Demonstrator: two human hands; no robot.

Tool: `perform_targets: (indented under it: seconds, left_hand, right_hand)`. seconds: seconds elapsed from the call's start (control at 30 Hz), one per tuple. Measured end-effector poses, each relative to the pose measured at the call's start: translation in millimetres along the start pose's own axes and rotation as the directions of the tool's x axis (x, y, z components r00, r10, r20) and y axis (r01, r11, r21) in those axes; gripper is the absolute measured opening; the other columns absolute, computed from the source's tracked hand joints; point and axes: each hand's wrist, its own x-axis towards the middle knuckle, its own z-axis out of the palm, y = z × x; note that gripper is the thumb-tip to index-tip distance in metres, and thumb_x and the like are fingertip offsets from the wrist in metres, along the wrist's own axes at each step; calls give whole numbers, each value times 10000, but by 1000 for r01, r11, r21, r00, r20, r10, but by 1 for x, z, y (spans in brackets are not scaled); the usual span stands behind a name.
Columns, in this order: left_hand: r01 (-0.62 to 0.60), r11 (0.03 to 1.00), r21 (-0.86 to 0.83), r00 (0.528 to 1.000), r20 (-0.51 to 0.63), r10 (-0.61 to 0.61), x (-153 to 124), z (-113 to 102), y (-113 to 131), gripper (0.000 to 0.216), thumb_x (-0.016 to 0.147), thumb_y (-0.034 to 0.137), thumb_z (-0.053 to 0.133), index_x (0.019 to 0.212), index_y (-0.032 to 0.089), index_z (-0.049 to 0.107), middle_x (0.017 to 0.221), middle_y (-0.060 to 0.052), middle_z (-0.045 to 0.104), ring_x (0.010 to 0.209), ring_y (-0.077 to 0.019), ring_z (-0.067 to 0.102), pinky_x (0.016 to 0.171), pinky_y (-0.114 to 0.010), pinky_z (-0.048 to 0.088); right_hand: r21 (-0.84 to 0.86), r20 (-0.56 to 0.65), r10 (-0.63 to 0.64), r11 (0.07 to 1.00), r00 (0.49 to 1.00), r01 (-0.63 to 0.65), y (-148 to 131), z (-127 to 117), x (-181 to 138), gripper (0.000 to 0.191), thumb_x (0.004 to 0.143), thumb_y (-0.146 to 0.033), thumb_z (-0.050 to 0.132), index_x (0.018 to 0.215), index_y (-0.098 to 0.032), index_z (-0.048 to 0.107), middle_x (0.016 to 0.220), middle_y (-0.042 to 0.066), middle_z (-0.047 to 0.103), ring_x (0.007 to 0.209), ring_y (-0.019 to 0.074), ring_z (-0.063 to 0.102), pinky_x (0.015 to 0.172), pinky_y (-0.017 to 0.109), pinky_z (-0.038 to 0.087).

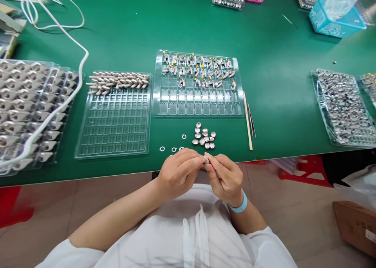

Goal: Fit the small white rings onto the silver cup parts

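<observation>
Bare L hand (178,172) & R hand (226,178), bare forearms (117,215) too. White top (158,231), plain, loose, w/ soft folds across front. L sleeve (73,256) & R sleeve (268,246) both white, short, ending approx. at elbow. Mid-chest: narrow white fabric ties (201,236), long & flat, same colour as top. R wrist (235,198): lt. blue band (241,207), plain, smooth, fairly wide. Weave of fabric too small to tell.
</observation>
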Motion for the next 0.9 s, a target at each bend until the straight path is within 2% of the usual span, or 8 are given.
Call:
perform_targets:
  seconds: [0.2, 0.5, 0.77, 0.9]
  left_hand:
    - [-12, 999, 32, 999, 45, 11, -1, -2, -2, 379, 862, 18, 488, 1175, 197, 604, 840, -64, 686, 761, -156, 630, 647, -285, 534]
    - [-28, 1000, 13, 1000, 4, 28, 0, 1, -3, 407, 827, -10, 536, 1188, 173, 578, 848, -63, 680, 762, -159, 618, 658, -305, 552]
    - [-27, 999, 18, 1000, -15, 27, 1, 2, -2, 358, 811, -16, 567, 1131, 142, 593, 835, -71, 678, 758, -165, 618, 657, -305, 555]
    - [-22, 1000, 20, 1000, -11, 22, 0, 2, -3, 361, 809, -12, 572, 1131, 150, 590, 828, -65, 676, 760, -168, 619, 656, -304, 556]
  right_hand:
    - [22, -8, 12, 1000, 1000, -11, -2, 2, 0, 419, 877, -100, 556, 1285, -193, 582, 920, 101, 692, 749, 186, 643, 634, 319, 562]
    - [69, 10, 126, 990, 992, -127, -11, 4, 5, 358, 914, -139, 521, 1259, -189, 599, 934, 89, 696, 787, 171, 658, 687, 298, 577]
    - [180, 112, 234, 951, 966, -251, -12, -2, 9, 292, 908, -156, 549, 1185, -163, 640, 864, 61, 673, 759, 148, 620, 692, 292, 554]
    - [152, 144, 220, 959, 965, -241, -9, -5, 11, 293, 911, -190, 557, 1194, -164, 629, 832, 51, 654, 733, 147, 592, 669, 296, 542]
